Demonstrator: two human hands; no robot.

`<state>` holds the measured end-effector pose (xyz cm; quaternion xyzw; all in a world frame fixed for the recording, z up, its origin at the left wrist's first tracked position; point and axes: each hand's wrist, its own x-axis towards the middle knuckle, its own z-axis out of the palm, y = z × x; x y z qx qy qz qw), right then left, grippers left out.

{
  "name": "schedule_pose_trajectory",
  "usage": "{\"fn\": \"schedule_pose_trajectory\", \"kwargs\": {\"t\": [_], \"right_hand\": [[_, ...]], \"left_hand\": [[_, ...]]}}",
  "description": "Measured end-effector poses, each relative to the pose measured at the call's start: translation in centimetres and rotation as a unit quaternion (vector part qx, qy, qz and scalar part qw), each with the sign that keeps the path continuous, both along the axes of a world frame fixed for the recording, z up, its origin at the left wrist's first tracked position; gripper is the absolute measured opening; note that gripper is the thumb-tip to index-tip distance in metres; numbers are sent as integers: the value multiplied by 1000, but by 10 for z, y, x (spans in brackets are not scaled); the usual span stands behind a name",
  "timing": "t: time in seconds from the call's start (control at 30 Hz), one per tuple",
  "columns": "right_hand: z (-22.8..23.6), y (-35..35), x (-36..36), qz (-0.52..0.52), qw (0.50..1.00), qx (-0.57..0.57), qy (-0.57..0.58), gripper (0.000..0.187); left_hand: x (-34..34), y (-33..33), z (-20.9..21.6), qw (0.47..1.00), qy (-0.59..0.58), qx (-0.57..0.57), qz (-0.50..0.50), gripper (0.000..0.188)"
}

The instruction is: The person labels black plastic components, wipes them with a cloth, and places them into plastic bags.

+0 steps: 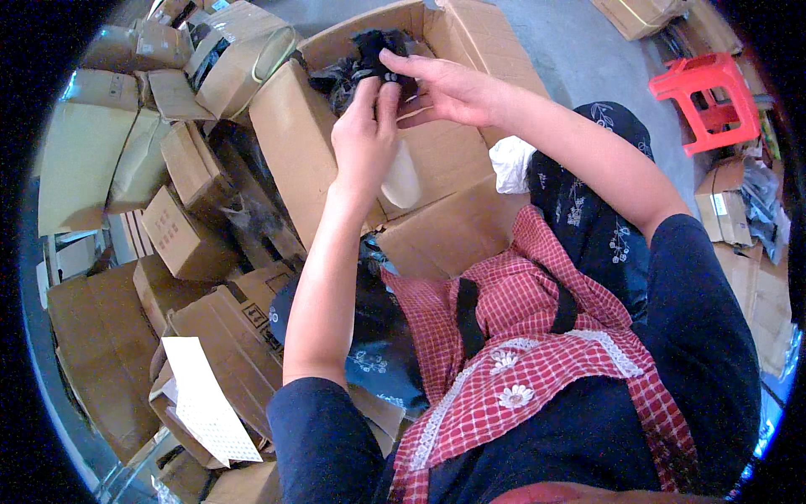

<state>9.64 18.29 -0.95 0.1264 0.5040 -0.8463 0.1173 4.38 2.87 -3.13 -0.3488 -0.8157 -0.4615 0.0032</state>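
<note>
Left hand [365, 130] and right hand [457, 91] are close together, both pinching the black bundle [379, 46] over the open box [290, 126]. Box sits between the legs [579, 189], presumably for easy reach. Red stool's [665, 84] well right of it, white sheet's [206, 399] to its lower left.

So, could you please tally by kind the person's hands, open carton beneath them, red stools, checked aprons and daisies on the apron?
Left hand and right hand: 2
Open carton: 1
Red stool: 1
Checked apron: 1
White daisies: 2
Total: 7
</note>
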Motion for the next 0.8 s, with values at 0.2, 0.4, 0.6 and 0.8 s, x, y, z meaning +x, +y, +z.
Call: {"fn": "schedule_pose_trajectory", "kwargs": {"t": [0.2,0.4,0.6,0.8], "right_hand": [[-20,5,-7,-139,975,159,73,46],[-33,16,-11,-169,954,215,122,37],[-21,36,-11,-65,959,269,62,37],[-20,15,0,79,952,280,93,45]], "left_hand": [[3,4,-7,994,63,-15,-83,42],[-6,-5,-16,981,135,-15,-138,46],[-36,-29,-10,994,14,95,-52,32],[-27,-24,15,744,-640,169,-91,50]]}}
